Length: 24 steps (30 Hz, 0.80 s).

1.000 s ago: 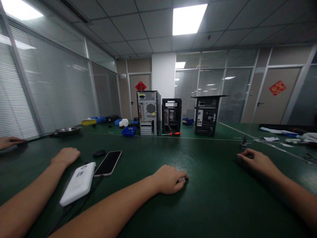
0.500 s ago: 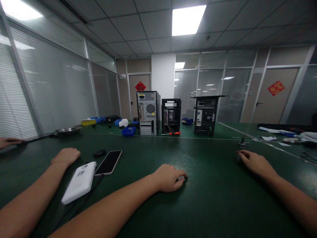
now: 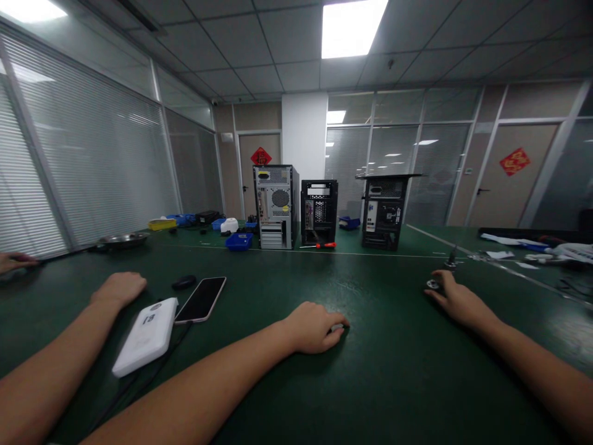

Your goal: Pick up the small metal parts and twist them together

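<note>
My left hand [image 3: 312, 327] lies palm down at the middle of the green table [image 3: 384, 383], its fingers curled over a small pale object [image 3: 338, 327] that is mostly hidden. My right hand [image 3: 456, 300] reaches forward on the right, fingertips bent onto a small round metal part [image 3: 432, 284]. Just beyond it stands a small metal piece [image 3: 451, 262]. Left of my left arm, another person's forearm ends in a closed fist [image 3: 119, 288], beside a white power bank [image 3: 146, 335] and a dark phone [image 3: 201, 300].
A small black oval object [image 3: 184, 282] lies by the phone. Another person's hand [image 3: 13, 262] rests at the far left edge. Three computer cases [image 3: 277, 207] stand at the back with a red screwdriver [image 3: 324, 245], a blue bin [image 3: 239, 241] and a metal dish [image 3: 121, 240]. Papers and tools [image 3: 532, 253] lie far right.
My right hand has slid forward and left, and the round metal part now shows at its fingertips. My left hand and the other person's fist stay put. The view has tilted slightly.
</note>
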Available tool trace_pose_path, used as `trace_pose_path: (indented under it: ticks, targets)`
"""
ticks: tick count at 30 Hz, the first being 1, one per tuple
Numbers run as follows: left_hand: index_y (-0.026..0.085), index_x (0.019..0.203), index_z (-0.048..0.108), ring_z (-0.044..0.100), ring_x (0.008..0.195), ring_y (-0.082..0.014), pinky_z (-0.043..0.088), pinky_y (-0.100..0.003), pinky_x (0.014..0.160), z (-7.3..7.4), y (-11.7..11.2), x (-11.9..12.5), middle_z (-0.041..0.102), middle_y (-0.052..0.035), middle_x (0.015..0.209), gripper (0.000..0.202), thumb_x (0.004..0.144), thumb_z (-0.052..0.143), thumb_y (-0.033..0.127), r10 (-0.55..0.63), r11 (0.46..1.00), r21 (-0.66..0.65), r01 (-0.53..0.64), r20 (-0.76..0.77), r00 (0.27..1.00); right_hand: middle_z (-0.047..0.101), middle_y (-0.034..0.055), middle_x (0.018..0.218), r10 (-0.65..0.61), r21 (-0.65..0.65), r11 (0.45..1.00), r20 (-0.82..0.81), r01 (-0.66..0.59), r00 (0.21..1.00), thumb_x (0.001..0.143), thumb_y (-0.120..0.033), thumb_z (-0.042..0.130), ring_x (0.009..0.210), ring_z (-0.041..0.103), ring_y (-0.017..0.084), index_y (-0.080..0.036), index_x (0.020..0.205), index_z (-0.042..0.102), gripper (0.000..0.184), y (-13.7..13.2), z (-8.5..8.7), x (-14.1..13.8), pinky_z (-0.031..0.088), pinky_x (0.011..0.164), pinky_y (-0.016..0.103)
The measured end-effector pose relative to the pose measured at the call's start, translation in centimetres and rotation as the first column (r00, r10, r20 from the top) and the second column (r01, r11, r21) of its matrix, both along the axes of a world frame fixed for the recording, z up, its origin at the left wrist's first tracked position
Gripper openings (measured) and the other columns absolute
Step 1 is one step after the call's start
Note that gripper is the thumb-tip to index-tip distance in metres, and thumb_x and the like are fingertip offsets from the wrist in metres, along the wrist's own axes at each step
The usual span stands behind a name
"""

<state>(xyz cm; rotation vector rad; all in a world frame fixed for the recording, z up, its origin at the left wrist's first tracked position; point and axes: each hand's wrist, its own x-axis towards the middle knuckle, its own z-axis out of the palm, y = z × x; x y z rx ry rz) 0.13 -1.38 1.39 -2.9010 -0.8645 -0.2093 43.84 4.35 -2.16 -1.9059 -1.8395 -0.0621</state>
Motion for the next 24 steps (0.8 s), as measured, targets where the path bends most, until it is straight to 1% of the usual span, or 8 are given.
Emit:
trace_pose_path:
  ticks: [3,6,8,11,14,17,21,24]
  targets:
    - [0.029,0.129,0.062,0.069,0.067,-0.0225,0.052,-0.03,0.065,0.0,0.0,0.0,0.069,-0.0018,0.073,0.034,0.1,0.046,0.038,0.005,1.0,0.003,-0.005,-0.001,1.0,0.069,0.0174,0.116,0.099,0.051,0.994,0.03,-0.1,0.995,0.093,-0.054,0.046,0.1,0.068,0.028,-0.016,0.129,0.045,0.053,-0.7,0.7,-3.0,0.054,0.085,0.043]
    - [0.029,0.129,0.062,0.069,0.067,-0.0226,0.052,-0.03,0.066,-0.1,0.0,0.0,0.069,-0.0019,0.073,0.034,0.1,0.046,0.038,0.012,1.0,0.005,-0.012,-0.003,1.0,0.07,0.012,0.115,0.26,0.076,0.961,0.075,-0.265,0.963,0.094,-0.053,0.045,0.1,0.068,0.025,-0.021,0.122,0.05,0.043,-1.8,1.5,-7.1,0.055,0.085,0.041]
    - [0.029,0.128,0.062,0.069,0.069,-0.0232,0.053,-0.031,0.066,-0.2,0.0,0.0,0.069,-0.0024,0.074,0.034,0.101,0.045,0.041,0.026,0.999,0.021,-0.027,0.007,1.0,0.069,0.0082,0.117,0.382,0.082,0.916,0.119,-0.392,0.917,0.094,-0.051,0.046,0.103,0.067,0.023,-0.024,0.121,0.054,0.039,-3.0,2.1,-10.2,0.055,0.087,0.041]
    - [0.028,0.123,0.063,0.07,0.072,-0.0243,0.053,-0.032,0.068,-0.5,0.2,0.0,0.07,-0.0033,0.075,0.035,0.103,0.042,0.048,0.063,0.997,0.049,-0.065,0.043,0.997,0.068,0.006,0.118,0.55,0.068,0.818,0.202,-0.572,0.81,0.094,-0.044,0.05,0.107,0.064,0.021,-0.027,0.124,0.059,0.035,-5.0,2.6,-14.8,0.052,0.092,0.041]
    - [0.027,0.117,0.064,0.07,0.075,-0.0247,0.052,-0.031,0.069,-0.7,0.3,0.0,0.071,-0.0043,0.078,0.036,0.103,0.041,0.051,0.085,0.993,0.078,-0.089,0.049,0.995,0.068,0.004,0.117,0.659,0.032,0.721,0.278,-0.692,0.699,0.094,-0.037,0.053,0.106,0.063,0.019,-0.03,0.125,0.061,0.033,-6.8,2.7,-18.2,0.051,0.091,0.038]
    - [0.024,0.113,0.065,0.07,0.075,-0.0257,0.052,-0.032,0.069,-0.8,0.4,0.1,0.071,-0.006,0.08,0.037,0.103,0.042,0.05,0.079,0.992,0.095,-0.081,0.029,0.996,0.07,0.0036,0.111,0.703,0.015,0.663,0.333,-0.749,0.629,0.092,-0.035,0.057,0.1,0.063,0.019,-0.03,0.124,0.061,0.032,-7.8,2.6,-19.7,0.05,0.087,0.036]
    - [0.023,0.114,0.064,0.07,0.072,-0.0256,0.052,-0.032,0.067,-0.7,0.3,0.2,0.071,-0.0056,0.078,0.035,0.102,0.043,0.049,0.052,0.992,0.114,-0.054,0.015,0.999,0.07,0.0067,0.106,0.692,0.047,0.65,0.377,-0.758,0.616,0.092,-0.037,0.057,0.093,0.063,0.02,-0.024,0.126,0.058,0.036,-8.1,2.5,-19.9,0.05,0.08,0.036]
    - [0.022,0.112,0.064,0.07,0.069,-0.0247,0.051,-0.031,0.065,-0.6,0.2,0.2,0.071,-0.0048,0.077,0.033,0.101,0.044,0.046,0.027,0.992,0.124,-0.028,0.007,1.0,0.07,0.0071,0.107,0.686,0.069,0.637,0.403,-0.768,0.606,0.092,-0.038,0.057,0.092,0.064,0.02,-0.024,0.129,0.055,0.039,-8.1,2.6,-19.7,0.05,0.077,0.035]
